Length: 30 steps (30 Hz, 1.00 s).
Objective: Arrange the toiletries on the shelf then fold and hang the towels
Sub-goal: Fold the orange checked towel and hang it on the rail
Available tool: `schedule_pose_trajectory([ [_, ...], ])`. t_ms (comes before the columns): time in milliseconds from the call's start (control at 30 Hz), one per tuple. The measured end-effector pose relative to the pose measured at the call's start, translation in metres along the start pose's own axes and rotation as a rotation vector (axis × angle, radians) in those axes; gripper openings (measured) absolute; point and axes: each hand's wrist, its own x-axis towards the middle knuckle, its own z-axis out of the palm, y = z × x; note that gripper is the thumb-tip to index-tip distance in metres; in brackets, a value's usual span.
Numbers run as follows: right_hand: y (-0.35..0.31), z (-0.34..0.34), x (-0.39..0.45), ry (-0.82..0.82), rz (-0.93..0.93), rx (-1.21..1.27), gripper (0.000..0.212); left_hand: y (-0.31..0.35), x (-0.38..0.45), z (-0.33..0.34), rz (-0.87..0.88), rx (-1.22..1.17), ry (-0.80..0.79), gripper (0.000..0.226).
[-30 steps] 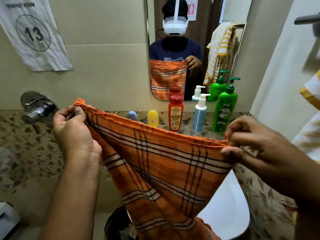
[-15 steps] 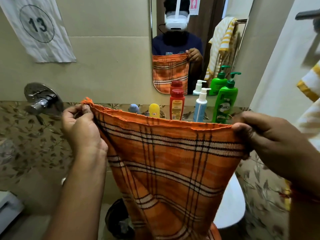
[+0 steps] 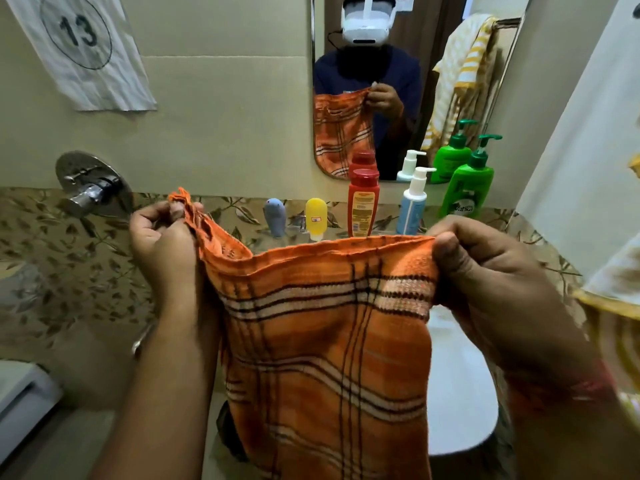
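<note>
hands drawn closer together than 0.5 s ago, narrowing the orange plaid towel (image 3: 325, 341) held between them. left hand (image 3: 162, 237) pinching a bunched top corner; right hand (image 3: 485, 268) gripping the opposite top corner, fingers curled over the edge. towel hanging in front of the shelf (image 3: 381, 233), below the mirror (image 3: 408, 81). behind it, 5 toiletries upright in a row: grey tube (image 3: 275, 216), yellow tube (image 3: 316, 218), red bottle (image 3: 363, 202), white pump bottle (image 3: 412, 202), green pump bottle (image 3: 467, 188).
</note>
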Motion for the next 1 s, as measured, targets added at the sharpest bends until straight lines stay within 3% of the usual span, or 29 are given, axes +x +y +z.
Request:
schedule_pose_trajectory([
  [267,0.003,-0.037,0.002,0.221,0.007,-0.312,0.026,-0.012,-0.005,-0.001,-0.005,-0.021,0.127,0.025],
  [400,0.003,-0.067,0.001,0.274,0.026,-0.642,0.025,-0.011,-0.013,0.003,0.025,0.018,0.059,0.025],
  [700,-0.006,-0.08,0.002,0.348,-0.107,-0.654,0.03,0.0,-0.008,0.016,0.14,-0.002,-0.017,0.024],
  [833,-0.001,-0.087,0.01,0.371,-0.081,-1.002,0.026,-0.005,-0.012,0.024,0.14,-0.023,-0.047,0.024],
  [933,0.004,-0.09,0.012,0.422,-0.067,-0.935,0.022,-0.009,-0.014,0.027,0.133,-0.01,-0.07,0.025],
  [1000,0.007,-0.092,0.012,0.402,-0.01,-0.759,0.016,-0.012,-0.016,0.027,0.131,0.017,-0.082,0.025],
])
